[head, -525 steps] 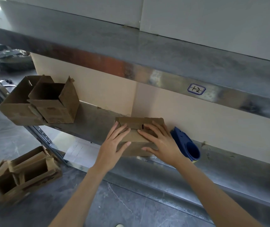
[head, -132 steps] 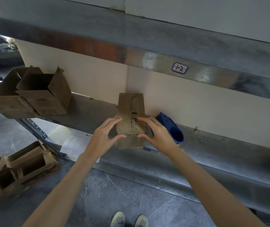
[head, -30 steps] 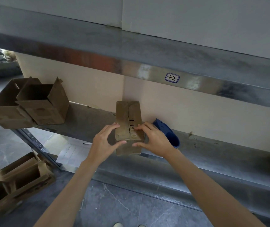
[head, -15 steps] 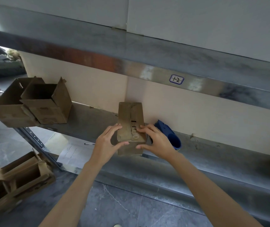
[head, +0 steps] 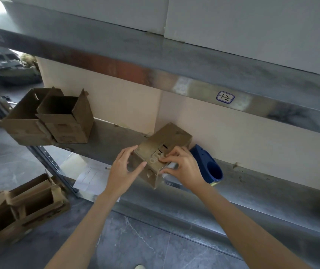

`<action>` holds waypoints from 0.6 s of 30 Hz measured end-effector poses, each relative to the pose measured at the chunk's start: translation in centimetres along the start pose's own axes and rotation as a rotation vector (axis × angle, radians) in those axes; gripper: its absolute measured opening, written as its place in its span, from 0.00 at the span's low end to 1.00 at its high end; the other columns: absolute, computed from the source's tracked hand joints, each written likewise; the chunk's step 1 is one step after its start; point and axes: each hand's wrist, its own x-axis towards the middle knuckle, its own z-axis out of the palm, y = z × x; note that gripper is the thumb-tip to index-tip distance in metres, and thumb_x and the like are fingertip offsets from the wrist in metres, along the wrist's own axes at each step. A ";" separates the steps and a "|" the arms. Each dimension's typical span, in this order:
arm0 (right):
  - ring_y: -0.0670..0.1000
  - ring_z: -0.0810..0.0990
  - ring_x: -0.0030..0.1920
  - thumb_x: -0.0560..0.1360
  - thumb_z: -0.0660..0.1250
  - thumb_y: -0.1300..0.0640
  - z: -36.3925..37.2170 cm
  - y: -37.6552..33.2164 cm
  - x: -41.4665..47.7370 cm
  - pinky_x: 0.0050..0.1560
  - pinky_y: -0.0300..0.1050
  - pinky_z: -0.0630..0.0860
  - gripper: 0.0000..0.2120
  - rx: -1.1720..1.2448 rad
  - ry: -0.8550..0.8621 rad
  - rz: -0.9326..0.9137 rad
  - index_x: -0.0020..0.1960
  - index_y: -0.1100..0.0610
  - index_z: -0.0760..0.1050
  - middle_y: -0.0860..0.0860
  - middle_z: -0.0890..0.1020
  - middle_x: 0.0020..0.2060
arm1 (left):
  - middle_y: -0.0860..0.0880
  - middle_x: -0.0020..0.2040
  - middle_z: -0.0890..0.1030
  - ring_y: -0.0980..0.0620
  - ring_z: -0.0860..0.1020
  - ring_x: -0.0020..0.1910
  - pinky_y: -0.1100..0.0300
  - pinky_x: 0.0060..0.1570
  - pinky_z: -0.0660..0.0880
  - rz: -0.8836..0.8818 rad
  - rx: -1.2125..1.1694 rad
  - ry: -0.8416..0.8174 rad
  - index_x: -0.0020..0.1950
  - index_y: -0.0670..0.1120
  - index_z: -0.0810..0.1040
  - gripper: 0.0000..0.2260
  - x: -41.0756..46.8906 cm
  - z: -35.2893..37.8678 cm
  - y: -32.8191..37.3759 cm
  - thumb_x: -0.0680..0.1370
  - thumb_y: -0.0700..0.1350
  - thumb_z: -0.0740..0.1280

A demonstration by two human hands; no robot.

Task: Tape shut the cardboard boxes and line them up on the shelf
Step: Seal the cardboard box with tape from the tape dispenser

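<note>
Cardboard box [head: 161,150] sits skewed at the front edge of the shelf [head: 106,136], beside a blue tape dispenser [head: 207,164]. Left hand [head: 123,169] clasps its near corner between thumb and fingers; right hand [head: 184,167] pinches its top edge with curled fingers.

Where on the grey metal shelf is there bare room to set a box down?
One patch between the two open brown cardboard boxes and the closed cardboard box; a longer one right of the blue plastic tape dispenser. The left end is crowded.
</note>
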 end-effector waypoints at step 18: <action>0.50 0.63 0.72 0.69 0.76 0.49 -2.0 3.3 2.0 0.70 0.46 0.64 0.35 -0.033 -0.115 0.210 0.74 0.48 0.67 0.49 0.67 0.73 | 0.59 0.78 0.58 0.57 0.60 0.76 0.46 0.74 0.62 -0.151 -0.004 -0.218 0.78 0.56 0.57 0.45 3.1 -3.4 -1.8 0.68 0.54 0.79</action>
